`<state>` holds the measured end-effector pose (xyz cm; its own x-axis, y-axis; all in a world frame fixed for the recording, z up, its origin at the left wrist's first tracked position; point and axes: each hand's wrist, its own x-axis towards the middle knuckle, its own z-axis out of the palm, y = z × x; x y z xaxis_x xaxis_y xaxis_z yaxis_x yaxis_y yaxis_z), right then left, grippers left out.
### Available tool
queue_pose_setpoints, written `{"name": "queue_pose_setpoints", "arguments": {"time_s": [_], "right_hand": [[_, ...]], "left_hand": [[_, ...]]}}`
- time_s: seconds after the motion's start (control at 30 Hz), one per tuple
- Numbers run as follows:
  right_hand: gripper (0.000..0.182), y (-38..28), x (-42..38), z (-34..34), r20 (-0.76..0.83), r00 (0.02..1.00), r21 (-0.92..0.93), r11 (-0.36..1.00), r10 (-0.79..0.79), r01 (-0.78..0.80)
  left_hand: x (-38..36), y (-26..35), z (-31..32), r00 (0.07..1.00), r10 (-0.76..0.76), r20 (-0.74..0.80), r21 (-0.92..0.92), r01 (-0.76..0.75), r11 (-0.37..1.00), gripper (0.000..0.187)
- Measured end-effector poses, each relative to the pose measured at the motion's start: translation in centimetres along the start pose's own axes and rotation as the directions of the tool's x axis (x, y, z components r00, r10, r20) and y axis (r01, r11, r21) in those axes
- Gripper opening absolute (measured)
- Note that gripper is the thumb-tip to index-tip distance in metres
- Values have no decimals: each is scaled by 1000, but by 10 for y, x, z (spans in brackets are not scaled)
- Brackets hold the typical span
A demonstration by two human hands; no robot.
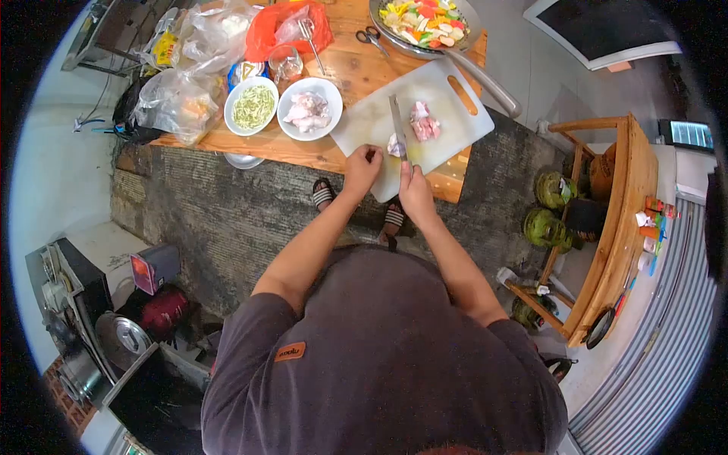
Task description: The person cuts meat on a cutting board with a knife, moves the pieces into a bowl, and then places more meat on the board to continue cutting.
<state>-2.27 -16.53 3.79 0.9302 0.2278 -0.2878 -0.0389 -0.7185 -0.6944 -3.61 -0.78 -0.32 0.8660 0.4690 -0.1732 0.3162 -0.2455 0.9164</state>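
Observation:
My right hand [415, 191] grips the handle of a kitchen knife [397, 125], whose blade points away from me over the white cutting board [447, 83]. Against the blade's left side sits a small piece of raw meat [393, 145]. A little pile of cut pink meat [425, 121] lies on the board to the right of the blade. My left hand [364, 168] is at the board's left edge, its fingers curled together, apart from the meat; whatever may be in them is hidden. Left of the board stands a white bowl of pale raw meat [308, 111].
Beside the meat bowl is a bowl of shredded green vegetable [252, 107]. Behind them are a drinking glass [286, 64], plastic bags [212, 38] and a red bag [282, 29]. Scissors [371, 39] lie near a pan of cut vegetables [426, 24]; its handle [493, 87] overhangs the board's corner.

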Motion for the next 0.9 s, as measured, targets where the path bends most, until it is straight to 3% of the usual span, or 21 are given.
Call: {"name": "queue_pose_setpoints", "arguments": {"time_s": [0.07,0.13,0.33,0.57,0.73,0.9], "right_hand": [[60,4,-5,-1,21,999,27,999,34,-35],[61,3,-6,-3,23,999,35,998,47,-47],[64,-11,-8,-4,72,990,-8,993,119,-119],[63,-3,-9,-7,65,990,29,992,125,-127],[63,-1,-15,-5,76,988,24,991,132,-134],[67,-16,6,-9,112,983,47,988,144,-150]], "left_hand": [[-1,-2,4,999,17,30,-20,-16,1000,26],[-2,2,8,998,10,65,105,-17,994,34],[5,22,11,997,-20,80,267,-2,964,32],[11,18,26,997,-44,60,258,27,966,26],[6,13,27,994,98,41,280,-106,954,25],[11,13,24,996,70,62,231,-83,969,25]]}}
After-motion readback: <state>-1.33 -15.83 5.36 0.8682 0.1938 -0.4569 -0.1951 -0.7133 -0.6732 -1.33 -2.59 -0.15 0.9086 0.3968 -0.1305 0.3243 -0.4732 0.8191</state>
